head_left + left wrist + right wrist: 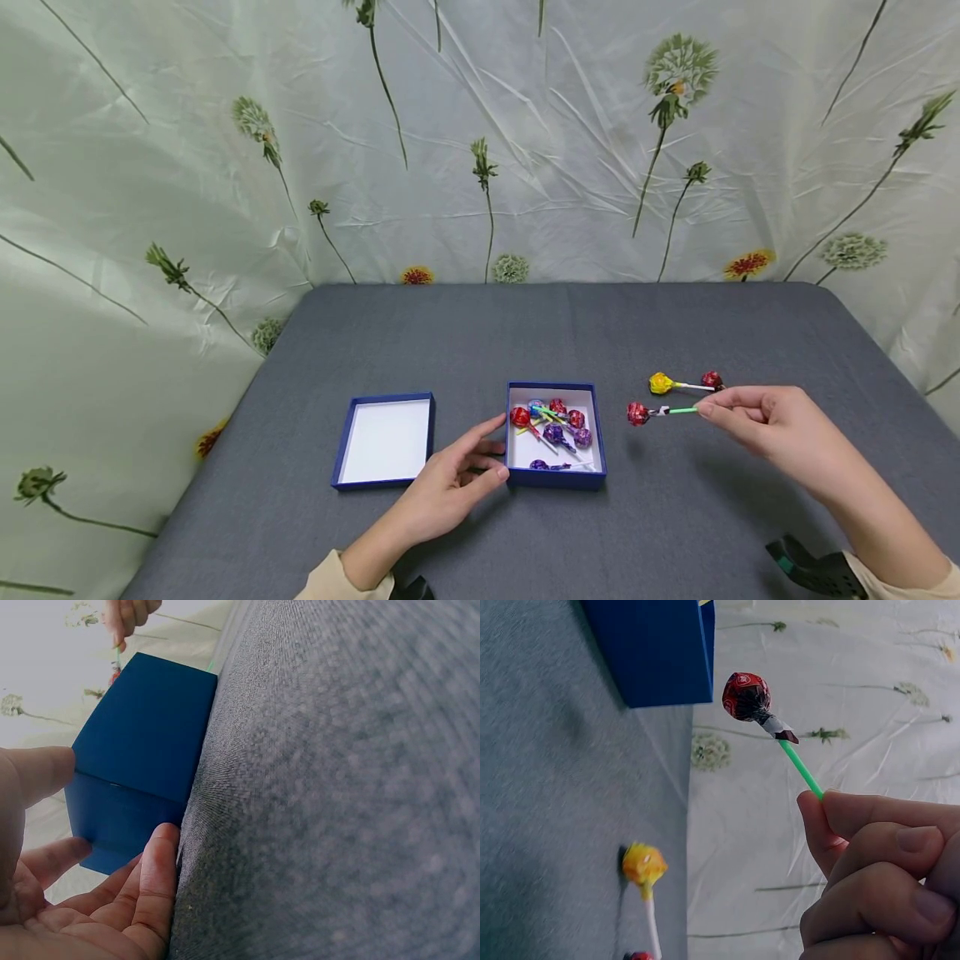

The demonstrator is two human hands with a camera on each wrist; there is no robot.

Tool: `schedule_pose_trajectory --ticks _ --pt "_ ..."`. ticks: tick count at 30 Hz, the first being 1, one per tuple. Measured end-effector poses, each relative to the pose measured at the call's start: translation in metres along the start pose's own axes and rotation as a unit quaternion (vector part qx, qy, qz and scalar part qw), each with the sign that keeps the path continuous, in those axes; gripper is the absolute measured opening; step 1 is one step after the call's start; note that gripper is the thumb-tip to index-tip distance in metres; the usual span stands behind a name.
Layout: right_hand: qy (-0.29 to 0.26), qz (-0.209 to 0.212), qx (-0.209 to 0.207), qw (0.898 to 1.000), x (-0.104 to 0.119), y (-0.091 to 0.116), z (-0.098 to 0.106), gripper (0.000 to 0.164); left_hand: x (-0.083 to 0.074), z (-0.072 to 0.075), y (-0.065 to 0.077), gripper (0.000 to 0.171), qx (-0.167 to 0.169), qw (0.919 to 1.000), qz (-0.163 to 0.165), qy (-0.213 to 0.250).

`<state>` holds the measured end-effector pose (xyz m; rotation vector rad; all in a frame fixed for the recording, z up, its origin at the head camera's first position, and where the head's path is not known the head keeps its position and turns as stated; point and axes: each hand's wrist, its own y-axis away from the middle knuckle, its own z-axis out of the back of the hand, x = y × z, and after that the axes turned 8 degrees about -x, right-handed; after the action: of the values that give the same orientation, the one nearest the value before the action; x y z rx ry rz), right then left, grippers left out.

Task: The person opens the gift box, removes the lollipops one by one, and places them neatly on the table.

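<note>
My right hand (780, 421) pinches the green stick of a red-wrapped lollipop (637, 413) between thumb and forefinger, holding it above the table right of the box. In the right wrist view this lollipop (747, 697) shows a dark, twisted wrapper end. My left hand (457, 483) touches the left side of a blue box (600, 479) with fingertips and thumb, its fingers loosely extended. Inside the box's white interior lie several lollipops (555, 433) in red, purple and blue wrappers. A yellow lollipop (660, 383) and a dark red lollipop (712, 380) lie on the table beyond my right hand.
A blue-rimmed lid (386, 440), white inside, lies left of the box. Both rest on a grey cloth-covered table (450, 333). Behind it hangs a pale curtain (420, 108) printed with dandelions and flowers.
</note>
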<state>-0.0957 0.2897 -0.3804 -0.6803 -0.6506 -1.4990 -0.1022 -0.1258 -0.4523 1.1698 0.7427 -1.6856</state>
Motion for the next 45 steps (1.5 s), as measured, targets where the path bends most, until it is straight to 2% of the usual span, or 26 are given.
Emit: schedule_pose_trajectory --ticks 12,20,26,34,45 --pt "0.0 -0.044 0.013 0.999 -0.022 0.0 0.006 0.038 0.003 0.0 0.0 0.062 -0.001 1.0 -0.006 -0.002" --pt "-0.006 -0.055 0.025 0.998 -0.035 -0.002 0.006 0.037 0.003 0.0 0.001 0.062 -0.002 1.0 -0.001 -0.004" --pt "-0.001 -0.057 0.019 0.998 -0.045 -0.005 0.006 0.037 0.002 0.0 0.001 0.062 0.001 1.0 0.003 0.003" --pt "0.006 -0.085 0.03 0.996 -0.054 -0.01 0.009 0.044 0.003 0.0 -0.001 0.062 0.001 1.0 0.001 -0.001" --pt "0.007 -0.104 0.044 0.994 -0.064 -0.018 0.009 0.046 0.002 0.0 0.0 0.062 0.0 1.0 0.002 0.001"
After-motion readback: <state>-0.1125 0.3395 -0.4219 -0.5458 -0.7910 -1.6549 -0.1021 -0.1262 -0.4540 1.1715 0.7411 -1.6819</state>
